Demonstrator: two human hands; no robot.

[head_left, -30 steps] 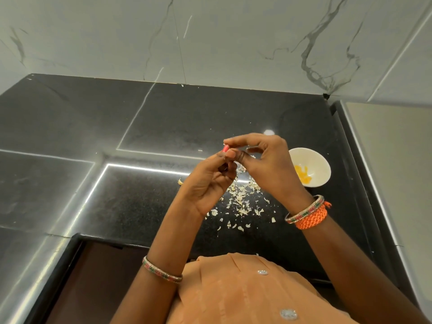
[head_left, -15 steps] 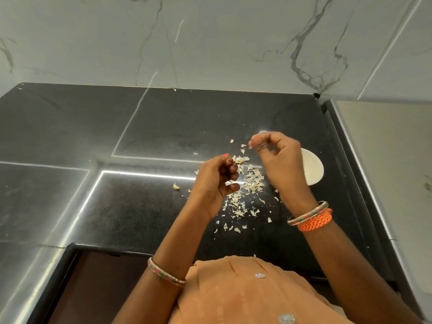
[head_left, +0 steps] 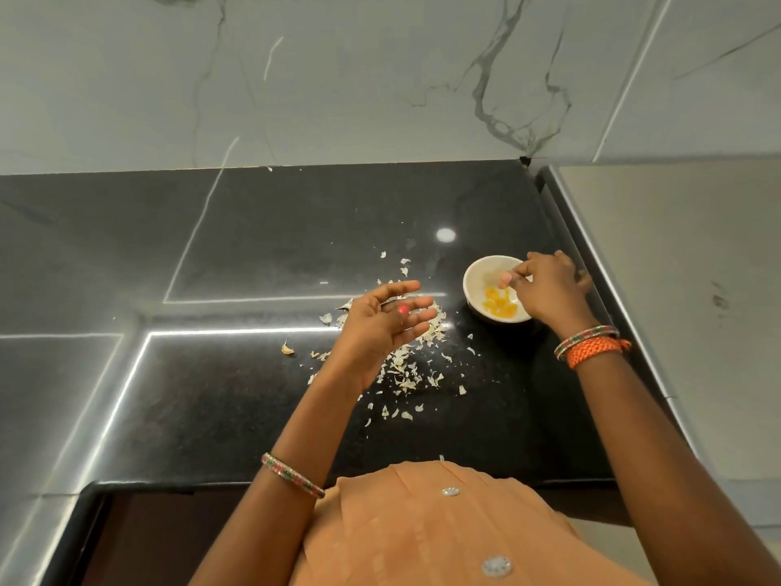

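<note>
A small white bowl (head_left: 472,274) stands on the black counter (head_left: 296,230) near its right edge, with yellow peeled pieces (head_left: 499,305) inside. My right hand (head_left: 549,289) hovers over the bowl's right side, thumb and forefinger bunched and pointing down into it. Whether anything is between them I cannot tell. My left hand (head_left: 380,325) hangs above a heap of pale papery peels (head_left: 405,370), fingers spread and holding nothing.
One loose curled scrap (head_left: 288,348) lies left of the heap. A marble wall (head_left: 380,99) backs the counter. The counter's raised right edge (head_left: 600,281) runs just beside the bowl, with a pale surface (head_left: 684,289) beyond it.
My hands came apart. The right hand went right to the bowl with its pinched fingertips. The left hand uncurled and spread its fingers over the peels.
</note>
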